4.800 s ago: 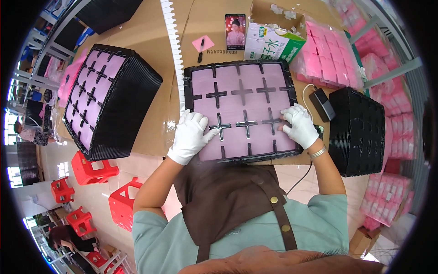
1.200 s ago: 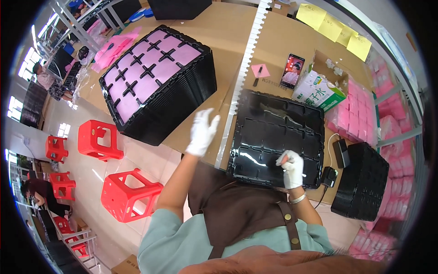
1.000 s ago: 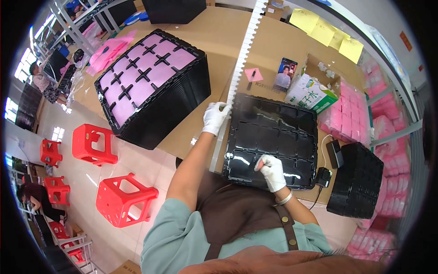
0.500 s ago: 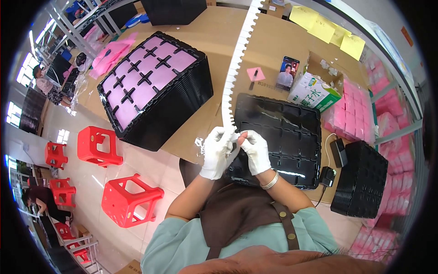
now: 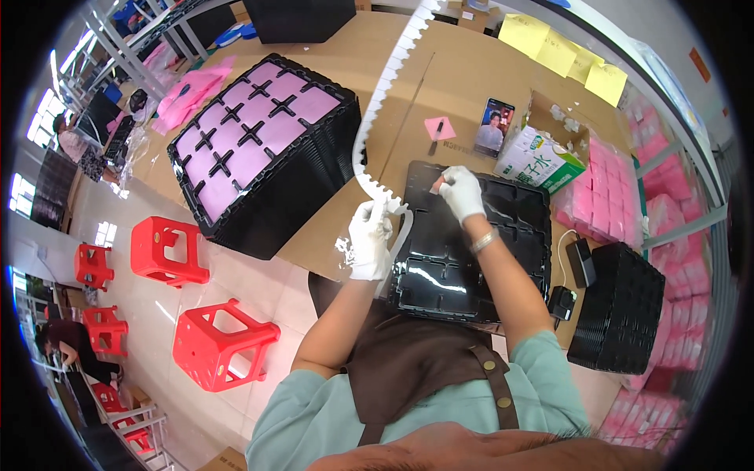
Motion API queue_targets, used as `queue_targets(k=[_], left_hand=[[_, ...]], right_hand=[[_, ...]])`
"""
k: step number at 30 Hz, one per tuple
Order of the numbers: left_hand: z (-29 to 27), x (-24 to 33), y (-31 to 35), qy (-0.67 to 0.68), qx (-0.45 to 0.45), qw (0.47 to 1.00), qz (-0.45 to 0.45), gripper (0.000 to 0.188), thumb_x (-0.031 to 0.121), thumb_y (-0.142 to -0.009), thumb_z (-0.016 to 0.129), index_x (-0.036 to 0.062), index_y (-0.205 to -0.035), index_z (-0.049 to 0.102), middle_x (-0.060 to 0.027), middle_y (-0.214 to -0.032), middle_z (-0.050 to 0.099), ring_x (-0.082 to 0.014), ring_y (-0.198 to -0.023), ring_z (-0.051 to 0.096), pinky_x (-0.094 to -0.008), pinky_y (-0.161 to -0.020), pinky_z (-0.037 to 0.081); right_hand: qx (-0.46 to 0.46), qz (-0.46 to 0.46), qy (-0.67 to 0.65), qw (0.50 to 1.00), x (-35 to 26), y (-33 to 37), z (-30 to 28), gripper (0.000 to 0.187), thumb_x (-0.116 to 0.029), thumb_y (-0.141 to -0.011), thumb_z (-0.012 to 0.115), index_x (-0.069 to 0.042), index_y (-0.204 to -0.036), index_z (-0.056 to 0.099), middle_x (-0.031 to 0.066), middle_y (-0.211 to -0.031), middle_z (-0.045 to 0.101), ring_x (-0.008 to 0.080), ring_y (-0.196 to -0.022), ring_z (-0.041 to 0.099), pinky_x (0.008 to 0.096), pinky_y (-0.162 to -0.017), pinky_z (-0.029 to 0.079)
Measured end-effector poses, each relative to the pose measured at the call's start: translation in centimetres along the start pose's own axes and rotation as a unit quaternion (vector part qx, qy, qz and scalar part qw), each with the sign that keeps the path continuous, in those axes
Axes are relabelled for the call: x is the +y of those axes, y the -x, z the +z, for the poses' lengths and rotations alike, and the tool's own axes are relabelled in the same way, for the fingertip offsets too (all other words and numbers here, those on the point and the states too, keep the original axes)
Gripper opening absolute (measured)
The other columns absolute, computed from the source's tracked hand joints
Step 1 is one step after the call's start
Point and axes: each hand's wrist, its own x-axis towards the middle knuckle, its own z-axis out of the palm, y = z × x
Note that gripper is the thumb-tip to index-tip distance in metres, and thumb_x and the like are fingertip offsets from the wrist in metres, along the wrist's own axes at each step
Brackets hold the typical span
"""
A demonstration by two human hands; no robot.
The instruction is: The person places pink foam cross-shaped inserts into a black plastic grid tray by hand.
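My left hand (image 5: 371,240), in a white glove, is closed on a long white strip (image 5: 380,106) with notched tabs along one edge. The strip runs from the far edge of the view, bends near my fingers, and its tail hangs beside the black tray's left edge. My right hand (image 5: 463,196), also gloved with a bare fingertip showing, is over the upper part of the black plastic tray (image 5: 440,271). Its fingers are pinched together; what they hold, if anything, is too small to name.
A tall stack of black trays (image 5: 294,169) with pink sheets stands at left. Behind the tray lie a pen (image 5: 436,137) on a pink note, a phone (image 5: 494,125) and an opened carton (image 5: 542,153). Pink packs (image 5: 601,188) and more black trays (image 5: 616,306) stand right. Red stools (image 5: 224,345) stand left.
My right hand has left the strip beside my left hand and moved away and to the right over the tray. The strip has sagged leftward into a bend; my left hand still grips it.
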Motion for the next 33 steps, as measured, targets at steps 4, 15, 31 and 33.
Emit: queue_targets(k=[4, 15, 31, 33], left_hand=[[0.5, 0.6, 0.7, -0.005, -0.012, 1.0, -0.006, 0.017, 0.022, -0.091, 0.064, 0.0054, -0.089, 0.061, 0.0025, -0.068, 0.054, -0.0018, -0.053, 0.04, -0.0174, -0.048, 0.03], [0.7, -0.1, 2.6, 0.033, -0.034, 0.999, -0.004, 0.018, 0.022, -0.092, 0.064, 0.0048, -0.091, 0.059, 0.0029, -0.07, 0.054, -0.0016, -0.054, 0.041, -0.0165, -0.047, 0.03], [0.2, 1.4, -0.9, 0.045, 0.002, 0.998, -0.037, 0.016, 0.023, -0.094, 0.06, 0.0081, -0.089, 0.058, 0.0049, -0.068, 0.048, -0.0004, -0.051, 0.038, -0.0156, -0.041, 0.027], [-0.4, 1.0, -0.8, 0.011, 0.003, 1.0, -0.012, 0.017, 0.024, -0.094, 0.06, 0.0081, -0.088, 0.058, 0.0052, -0.067, 0.048, -0.0006, -0.05, 0.038, -0.0162, -0.042, 0.026]], right_hand=[[-0.07, 0.058, 0.282, 0.955, -0.4, -2.3, 0.9, 0.016, -0.019, -0.066, 0.079, -0.009, -0.074, 0.069, 0.014, -0.092, 0.063, 0.0298, -0.092, 0.063, 0.0366, -0.08, 0.05], [-0.137, 0.073, -0.348, 0.925, -5.2, 5.7, -0.4, 0.014, -0.01, -0.082, 0.07, -0.002, -0.092, 0.063, 0.0015, -0.082, 0.064, 0.0095, -0.08, 0.06, 0.0241, -0.074, 0.048], [-0.161, -0.089, -0.041, 0.982, -4.8, 13.2, -2.9, 0.007, -0.009, -0.07, 0.068, -0.007, -0.068, 0.062, 0.0096, -0.089, 0.06, 0.0276, -0.087, 0.056, 0.0388, -0.076, 0.047], [-0.226, -0.021, 0.084, 0.97, -4.6, 14.4, -1.0, 0.011, -0.012, -0.068, 0.071, -0.007, -0.065, 0.061, 0.0098, -0.087, 0.06, 0.0285, -0.086, 0.057, 0.0393, -0.075, 0.048]])
